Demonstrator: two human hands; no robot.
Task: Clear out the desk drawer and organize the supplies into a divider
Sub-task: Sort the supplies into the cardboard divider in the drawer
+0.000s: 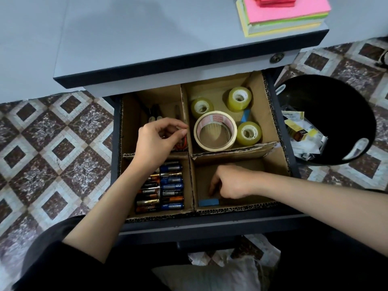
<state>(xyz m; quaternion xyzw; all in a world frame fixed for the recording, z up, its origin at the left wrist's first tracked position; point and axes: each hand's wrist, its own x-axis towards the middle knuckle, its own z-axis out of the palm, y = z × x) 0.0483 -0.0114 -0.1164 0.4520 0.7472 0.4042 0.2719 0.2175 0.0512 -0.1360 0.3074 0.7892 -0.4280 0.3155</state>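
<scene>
Two hands, left (161, 137), right (228, 181) — in divider (241, 151)

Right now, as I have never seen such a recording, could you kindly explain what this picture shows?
No machine here: a person wears a camera on the head, so the one picture looks down at their own two hands. An open drawer holds a cardboard divider with four compartments. Batteries lie in the near left one, tape rolls the far right, pens the far left. The left hand curls over something red there; whether it grips it, I cannot tell. The right hand reaches into the near right compartment beside a blue block; anything held is hidden.
</scene>
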